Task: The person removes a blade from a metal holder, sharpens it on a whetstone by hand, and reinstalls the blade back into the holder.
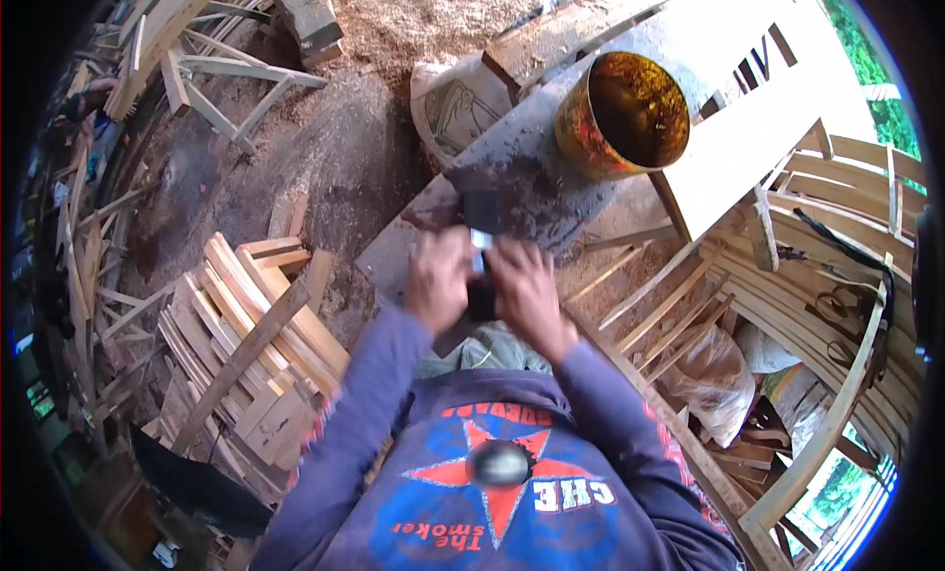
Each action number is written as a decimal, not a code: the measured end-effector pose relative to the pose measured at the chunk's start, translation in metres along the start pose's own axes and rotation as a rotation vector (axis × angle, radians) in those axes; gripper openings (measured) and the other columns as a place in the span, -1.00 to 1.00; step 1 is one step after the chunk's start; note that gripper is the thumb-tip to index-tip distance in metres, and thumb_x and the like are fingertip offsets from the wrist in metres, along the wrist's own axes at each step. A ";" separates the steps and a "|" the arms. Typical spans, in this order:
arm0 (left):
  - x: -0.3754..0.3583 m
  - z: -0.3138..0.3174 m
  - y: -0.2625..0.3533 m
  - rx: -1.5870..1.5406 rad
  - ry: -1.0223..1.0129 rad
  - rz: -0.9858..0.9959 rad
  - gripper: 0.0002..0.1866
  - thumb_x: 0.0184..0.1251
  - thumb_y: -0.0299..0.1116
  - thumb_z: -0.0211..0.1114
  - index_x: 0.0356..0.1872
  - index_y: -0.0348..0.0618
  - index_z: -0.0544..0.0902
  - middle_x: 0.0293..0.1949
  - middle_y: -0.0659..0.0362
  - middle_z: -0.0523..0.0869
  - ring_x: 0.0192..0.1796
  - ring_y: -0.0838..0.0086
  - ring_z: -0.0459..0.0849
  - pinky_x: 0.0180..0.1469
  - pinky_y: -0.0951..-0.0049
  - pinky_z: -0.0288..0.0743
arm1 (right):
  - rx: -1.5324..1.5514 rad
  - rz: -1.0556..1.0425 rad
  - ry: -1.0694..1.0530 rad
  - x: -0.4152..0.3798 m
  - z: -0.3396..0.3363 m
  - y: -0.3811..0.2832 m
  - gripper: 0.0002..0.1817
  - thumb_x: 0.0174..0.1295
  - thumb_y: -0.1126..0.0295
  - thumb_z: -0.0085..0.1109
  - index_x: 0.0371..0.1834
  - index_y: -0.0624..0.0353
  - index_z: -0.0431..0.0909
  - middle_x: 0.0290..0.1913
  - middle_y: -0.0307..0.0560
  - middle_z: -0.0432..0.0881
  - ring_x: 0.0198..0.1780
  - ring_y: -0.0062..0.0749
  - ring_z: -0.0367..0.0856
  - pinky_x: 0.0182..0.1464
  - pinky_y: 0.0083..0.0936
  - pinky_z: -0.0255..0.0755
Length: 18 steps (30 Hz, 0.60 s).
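Observation:
My left hand (pixel 440 279) and my right hand (pixel 528 287) are close together in front of my body, fingers closed on a small, shiny flat metal blade (pixel 480 240) between them. Under the blade lies a dark, flat sharpening stone (pixel 481 211), which shows both beyond my fingers and nearer to me. The stone rests on a wet, stained board (pixel 409 238). Beyond my right hand, on the same board, stands a large open tin (pixel 573 128) with a dark golden inside. My fingers hide most of the blade.
Stacked wooden strips (pixel 251 310) lie at the left, with a wooden frame (pixel 241 118) behind. A pale panel (pixel 753 143) extends at the upper right. Curved wooden pieces (pixel 837 423) and a plastic bag (pixel 714 384) are at the right. Sawdust (pixel 394 25) covers the ground.

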<state>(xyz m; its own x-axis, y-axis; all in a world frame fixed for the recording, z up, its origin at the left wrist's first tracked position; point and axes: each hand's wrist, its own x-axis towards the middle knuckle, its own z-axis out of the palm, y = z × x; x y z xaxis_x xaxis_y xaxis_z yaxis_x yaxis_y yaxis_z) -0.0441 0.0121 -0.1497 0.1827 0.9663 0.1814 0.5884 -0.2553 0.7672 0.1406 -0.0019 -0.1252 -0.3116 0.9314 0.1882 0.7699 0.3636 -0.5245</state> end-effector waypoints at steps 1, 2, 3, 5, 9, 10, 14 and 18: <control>-0.028 0.005 0.012 -0.034 0.015 -0.041 -0.72 0.12 -0.50 0.50 -0.10 -0.10 0.77 0.07 0.15 0.81 0.03 0.09 0.70 0.17 0.11 0.49 | 0.041 0.024 -0.070 -0.027 0.000 -0.002 -0.50 0.16 0.39 0.44 0.22 0.14 0.68 0.23 0.01 0.68 0.29 -0.03 0.59 0.28 -0.04 0.38; -0.031 0.008 0.016 -0.044 0.016 -0.097 -0.73 0.13 -0.53 0.47 -0.10 -0.12 0.77 0.04 0.12 0.81 0.01 0.07 0.71 0.18 0.13 0.50 | 0.047 0.041 -0.094 -0.024 -0.002 -0.005 -0.51 0.17 0.38 0.43 0.21 0.15 0.67 0.21 0.00 0.68 0.28 0.00 0.59 0.30 -0.05 0.37; -0.013 0.008 0.007 -0.035 0.068 -0.042 -0.75 0.15 -0.53 0.47 -0.11 -0.15 0.77 0.06 0.08 0.81 0.05 0.07 0.72 0.20 0.14 0.52 | 0.012 -0.003 -0.056 -0.005 0.000 0.001 -0.53 0.19 0.39 0.40 0.21 0.16 0.66 0.21 0.02 0.68 0.27 0.02 0.60 0.29 -0.05 0.37; 0.039 -0.002 -0.009 0.050 0.083 0.034 -0.76 0.18 -0.56 0.42 -0.10 -0.19 0.77 0.07 0.02 0.80 0.11 0.03 0.71 0.20 0.16 0.54 | -0.025 -0.007 -0.018 0.044 0.004 0.008 -0.57 0.17 0.43 0.30 0.16 0.17 0.63 0.21 0.01 0.64 0.27 0.01 0.54 0.25 -0.04 0.33; 0.006 -0.005 0.013 -0.027 0.007 -0.073 -0.71 0.12 -0.63 0.43 -0.10 -0.18 0.78 0.06 0.01 0.80 0.10 0.04 0.72 0.17 0.12 0.56 | 0.010 0.006 -0.020 0.005 -0.003 -0.001 -0.58 0.26 0.36 0.40 0.19 0.18 0.67 0.22 0.04 0.67 0.27 0.03 0.59 0.28 -0.03 0.37; -0.024 0.006 0.016 -0.046 0.039 -0.048 -0.71 0.07 -0.60 0.48 -0.13 -0.19 0.77 0.01 0.07 0.79 0.05 0.03 0.68 0.15 0.06 0.52 | 0.029 0.028 -0.074 -0.024 0.003 0.000 -0.53 0.22 0.34 0.44 0.21 0.15 0.67 0.21 0.00 0.68 0.28 0.00 0.58 0.31 -0.04 0.35; 0.038 -0.001 -0.008 0.031 0.092 0.015 -0.74 0.16 -0.61 0.44 -0.09 -0.22 0.77 0.07 -0.02 0.80 0.11 0.03 0.72 0.18 0.13 0.58 | -0.031 0.029 -0.058 0.044 0.002 0.006 -0.51 0.19 0.34 0.45 0.23 0.12 0.67 0.23 -0.03 0.69 0.26 -0.02 0.61 0.31 -0.07 0.34; -0.002 0.006 0.001 0.052 0.050 -0.037 -0.77 0.20 -0.46 0.46 -0.10 -0.15 0.77 0.05 0.10 0.80 0.09 0.06 0.68 0.20 0.06 0.50 | -0.008 0.010 -0.025 0.004 0.000 0.001 -0.56 0.24 0.34 0.38 0.20 0.15 0.67 0.26 -0.06 0.67 0.33 -0.12 0.57 0.34 -0.09 0.35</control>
<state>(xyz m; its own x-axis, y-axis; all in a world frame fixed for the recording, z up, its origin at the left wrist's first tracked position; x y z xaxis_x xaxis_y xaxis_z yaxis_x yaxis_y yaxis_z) -0.0391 0.0093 -0.1531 0.1213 0.9752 0.1850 0.6347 -0.2195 0.7409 0.1404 0.0018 -0.1250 -0.3175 0.9343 0.1619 0.7776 0.3543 -0.5195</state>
